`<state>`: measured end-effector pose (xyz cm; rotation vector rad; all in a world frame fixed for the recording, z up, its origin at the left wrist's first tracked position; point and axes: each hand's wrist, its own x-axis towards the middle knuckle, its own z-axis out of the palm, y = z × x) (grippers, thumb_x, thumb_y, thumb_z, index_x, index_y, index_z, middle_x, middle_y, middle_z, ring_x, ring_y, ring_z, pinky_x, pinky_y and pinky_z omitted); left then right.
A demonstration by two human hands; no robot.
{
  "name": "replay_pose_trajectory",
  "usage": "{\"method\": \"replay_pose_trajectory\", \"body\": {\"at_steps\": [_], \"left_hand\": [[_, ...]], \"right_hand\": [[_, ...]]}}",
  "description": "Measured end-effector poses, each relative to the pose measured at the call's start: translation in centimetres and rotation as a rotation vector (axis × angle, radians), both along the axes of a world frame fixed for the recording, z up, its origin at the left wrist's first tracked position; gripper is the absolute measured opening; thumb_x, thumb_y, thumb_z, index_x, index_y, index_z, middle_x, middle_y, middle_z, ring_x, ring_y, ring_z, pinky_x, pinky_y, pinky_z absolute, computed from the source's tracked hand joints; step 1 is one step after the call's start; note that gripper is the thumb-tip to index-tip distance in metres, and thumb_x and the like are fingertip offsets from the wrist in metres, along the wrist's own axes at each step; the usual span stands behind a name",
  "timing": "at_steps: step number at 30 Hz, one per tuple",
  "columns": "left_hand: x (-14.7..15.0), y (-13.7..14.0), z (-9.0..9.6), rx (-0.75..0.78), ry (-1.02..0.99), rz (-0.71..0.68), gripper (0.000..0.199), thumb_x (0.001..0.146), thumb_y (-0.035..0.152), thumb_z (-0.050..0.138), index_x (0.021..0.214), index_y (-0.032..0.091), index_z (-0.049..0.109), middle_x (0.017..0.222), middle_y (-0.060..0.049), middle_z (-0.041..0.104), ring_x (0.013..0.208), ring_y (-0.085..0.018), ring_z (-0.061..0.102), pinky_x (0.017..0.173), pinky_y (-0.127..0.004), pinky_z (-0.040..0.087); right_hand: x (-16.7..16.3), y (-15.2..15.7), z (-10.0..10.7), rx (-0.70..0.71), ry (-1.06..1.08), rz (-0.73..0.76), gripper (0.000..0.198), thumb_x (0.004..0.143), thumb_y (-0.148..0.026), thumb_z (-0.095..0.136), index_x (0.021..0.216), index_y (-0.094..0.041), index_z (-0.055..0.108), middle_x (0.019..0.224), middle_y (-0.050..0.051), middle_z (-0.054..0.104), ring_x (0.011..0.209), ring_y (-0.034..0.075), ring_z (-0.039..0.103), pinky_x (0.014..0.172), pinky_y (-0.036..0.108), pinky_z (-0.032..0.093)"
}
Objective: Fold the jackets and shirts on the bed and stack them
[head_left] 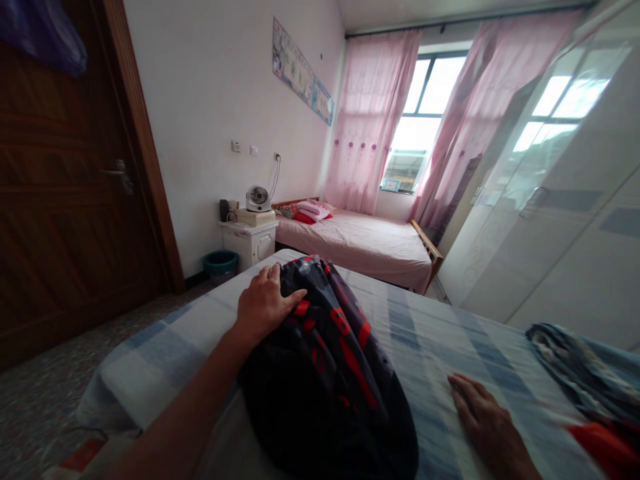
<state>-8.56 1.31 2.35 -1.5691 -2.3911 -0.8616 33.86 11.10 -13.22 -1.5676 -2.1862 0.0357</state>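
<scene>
Lays the left hand (263, 297) on the far left part of a dark garment (345, 360) with red markings, with the thumb spread across the cloth and the fingers bent at the edge; cannot tell whether pinching any fabric. Has the garment on the near bed (170, 350), directly in front of the body, on a blue-and-white checked sheet (440, 333), with a plain black part closest. Rests the right hand (487, 420) on the sheet to the right of the garment, apart from it, with fingers extended and released. Farther right, near a heap of clothes (575, 363) and a blurred red cloth (605, 447). Beyond, faces a pink-sheeted bed (370, 240) and a small cabinet (250, 247) bearing a box (255, 218) under a fan (259, 198).
</scene>
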Motion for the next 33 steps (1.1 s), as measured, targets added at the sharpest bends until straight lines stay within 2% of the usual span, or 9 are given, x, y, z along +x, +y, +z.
{"method": "replay_pose_trajectory", "body": {"at_steps": [3, 8, 14, 16, 18, 22, 28, 31, 33], "left_hand": [[-1.5, 2.2, -1.4, -0.207, -0.085, -0.057, 0.057, 0.074, 0.054, 0.057, 0.111, 0.012, 0.054, 0.102, -0.017, 0.065, 0.097, -0.032, 0.061, 0.077, -0.036, 0.047], [3.5, 2.8, -1.3, -0.116, -0.062, -0.226, 0.024, 0.086, 0.024, 0.037, 0.092, 0.014, 0.058, 0.087, -0.011, 0.067, 0.084, -0.022, 0.064, 0.072, -0.028, 0.046], [14.1, -1.9, -2.4, -0.073, 0.112, -0.914, 0.012, 0.083, 0.023, 0.048, 0.086, 0.018, 0.059, 0.089, -0.003, 0.064, 0.085, -0.016, 0.061, 0.076, -0.023, 0.045], [15.8, -3.9, -3.4, -0.118, 0.221, -1.208, 0.016, 0.084, 0.030, 0.051, 0.094, 0.019, 0.058, 0.091, -0.004, 0.063, 0.082, -0.018, 0.062, 0.071, -0.024, 0.047], [16.2, -5.4, -4.3, -0.146, 0.248, -1.340, 0.027, 0.084, 0.039, 0.053, 0.104, 0.020, 0.056, 0.097, -0.005, 0.062, 0.086, -0.018, 0.061, 0.074, -0.026, 0.048], [14.2, -7.0, -5.0, -0.097, 0.247, -1.133, 0.023, 0.087, 0.030, 0.052, 0.107, 0.020, 0.056, 0.105, -0.005, 0.062, 0.094, -0.017, 0.059, 0.084, -0.028, 0.047], [9.3, -7.4, -5.6, 0.029, 0.437, -0.491, 0.038, 0.082, 0.025, 0.055, 0.117, 0.011, 0.056, 0.124, -0.016, 0.054, 0.115, -0.030, 0.048, 0.102, -0.049, 0.032], [7.6, -7.1, -6.2, -0.075, 0.461, -0.337, 0.060, 0.078, 0.035, 0.060, 0.128, 0.006, 0.047, 0.125, -0.021, 0.052, 0.114, -0.034, 0.047, 0.097, -0.051, 0.035], [7.2, -6.7, -6.6, -0.181, 0.460, -0.311, 0.056, 0.080, 0.031, 0.057, 0.128, 0.006, 0.047, 0.114, -0.018, 0.059, 0.103, -0.031, 0.054, 0.085, -0.044, 0.044]], "right_hand": [[-0.1, 0.0, 0.0, 0.014, 0.009, -0.009, 0.043, 0.083, -0.043, 0.032, 0.109, -0.025, 0.060, 0.124, 0.006, 0.058, 0.112, 0.023, 0.056, 0.086, 0.039, 0.047], [-0.2, 0.0, 0.1, -0.009, 0.046, 0.005, 0.043, 0.083, -0.042, 0.032, 0.109, -0.024, 0.060, 0.124, 0.007, 0.058, 0.112, 0.023, 0.055, 0.090, 0.040, 0.045], [-0.2, 0.0, 1.3, -0.107, 0.184, 0.016, 0.043, 0.081, -0.044, 0.038, 0.105, -0.018, 0.062, 0.123, 0.010, 0.057, 0.113, 0.024, 0.054, 0.100, 0.039, 0.038], [0.0, -0.1, 2.5, -0.182, 0.274, -0.015, 0.044, 0.077, -0.047, 0.042, 0.104, -0.018, 0.063, 0.119, 0.010, 0.060, 0.111, 0.026, 0.055, 0.099, 0.040, 0.039], [0.0, -0.3, 4.0, -0.283, 0.424, -0.034, 0.047, 0.074, -0.050, 0.047, 0.105, -0.019, 0.063, 0.115, 0.011, 0.063, 0.109, 0.027, 0.057, 0.094, 0.041, 0.044], [-0.8, -1.7, 7.4, -0.363, 0.701, -0.026, 0.054, 0.076, -0.055, 0.047, 0.114, -0.017, 0.057, 0.118, 0.014, 0.062, 0.106, 0.027, 0.060, 0.087, 0.039, 0.049], [-4.7, -5.1, 10.9, -0.188, 0.367, 0.153, 0.049, 0.085, -0.052, 0.043, 0.122, -0.020, 0.052, 0.128, 0.010, 0.054, 0.116, 0.025, 0.051, 0.099, 0.042, 0.038], [-7.6, -5.8, 11.8, -0.146, 0.226, 0.249, 0.050, 0.085, -0.049, 0.045, 0.125, -0.020, 0.050, 0.130, 0.010, 0.052, 0.118, 0.025, 0.049, 0.098, 0.041, 0.037], [-9.6, -5.8, 11.8, -0.095, 0.157, 0.260, 0.052, 0.083, -0.048, 0.048, 0.125, -0.018, 0.050, 0.130, 0.011, 0.052, 0.119, 0.026, 0.047, 0.098, 0.041, 0.037]]}}
